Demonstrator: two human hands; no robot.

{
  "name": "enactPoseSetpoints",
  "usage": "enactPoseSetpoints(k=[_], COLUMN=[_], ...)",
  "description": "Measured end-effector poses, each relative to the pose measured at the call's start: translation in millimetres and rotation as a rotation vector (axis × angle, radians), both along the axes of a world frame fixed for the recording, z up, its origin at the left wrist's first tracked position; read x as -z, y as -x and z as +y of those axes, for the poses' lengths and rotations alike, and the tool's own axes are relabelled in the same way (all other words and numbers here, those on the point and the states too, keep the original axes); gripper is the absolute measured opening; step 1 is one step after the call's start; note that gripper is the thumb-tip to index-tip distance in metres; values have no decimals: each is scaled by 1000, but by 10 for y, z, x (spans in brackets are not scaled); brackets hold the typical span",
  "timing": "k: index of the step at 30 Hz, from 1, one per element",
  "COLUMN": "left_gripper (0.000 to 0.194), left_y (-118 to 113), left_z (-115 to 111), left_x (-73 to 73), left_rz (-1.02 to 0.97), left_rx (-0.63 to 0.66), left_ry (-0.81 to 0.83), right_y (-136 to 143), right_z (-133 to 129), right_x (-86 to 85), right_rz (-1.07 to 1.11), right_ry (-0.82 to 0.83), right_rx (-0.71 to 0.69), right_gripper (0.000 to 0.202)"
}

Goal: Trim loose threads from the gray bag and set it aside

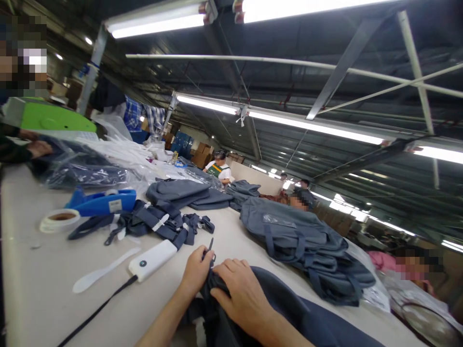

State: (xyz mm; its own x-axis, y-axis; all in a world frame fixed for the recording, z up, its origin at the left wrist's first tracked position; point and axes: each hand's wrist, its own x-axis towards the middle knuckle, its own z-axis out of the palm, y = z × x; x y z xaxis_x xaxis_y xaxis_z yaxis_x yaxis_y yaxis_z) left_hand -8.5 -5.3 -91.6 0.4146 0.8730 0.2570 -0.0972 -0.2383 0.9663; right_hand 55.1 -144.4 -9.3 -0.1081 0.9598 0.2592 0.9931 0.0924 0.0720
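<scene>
Pinching a slim dark piece [211, 244], the left hand [197, 271] was nearly closed. Half-curled, the right hand [243, 295] held soft-looking cloth [320, 319] — likely best gripped by folds.

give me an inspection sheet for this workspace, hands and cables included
Surface: flat pale tabletop, partly covered
Job's things: dark blue-grey fabric piece, stacked grey fabric bags
Clutter: blue plastic tape dispenser, round white tape roll, bundled navy straps
Grip: left hand pinches slim dark piece; right hand holds the fabric piece
Cables: black cord running to white oblong device
Surroundings: co-worker in green and white, long bright ceiling light
</scene>
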Motion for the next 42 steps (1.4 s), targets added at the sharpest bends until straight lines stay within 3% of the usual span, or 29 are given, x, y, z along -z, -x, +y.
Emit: enactPoseSetpoints(k=[6, 10, 13, 16, 20, 23, 26, 29, 35, 42], left_gripper=[34, 36, 35, 34, 35, 37, 39, 40, 35, 51], left_y=[47, 52, 35, 21, 25, 44, 67, 80, 109, 310], left_z=[-6, -25, -27, -27, -30, -27, -17, -16, -22, 46], left_x=[-9, -15, 24, 55, 44, 33, 44, 55, 21, -67], left_rz=[-46, -92, -125, -154, -198, -221, -250, -280, -287, -317], left_rx=[45, 73, 126, 146, 130, 143, 159, 171, 182, 277], left_ry=[90, 134, 199, 252, 272, 302, 342, 367, 352, 427], right_y=[17, 5, -104, -194, -214, -174, -151, -176, -231, -310], right_z=[134, 103, 77, 48, 34, 92, 179, 230, 271, 453], right_x=[-153, -167, -157, -175, -213, -186, -129, -102, -122, -204], right_rz=[-136, -167, -54, 196, 311, 224, 123, 29, -109, -344], right_ry=[233, 264, 272, 288, 192, 166, 186, 218, 226, 281], right_rx=[56, -114, -232, -331, -295, -240, -169, -121, -171, -93], right_gripper=[16, 23, 34, 45, 30, 17, 17, 29, 47, 23])
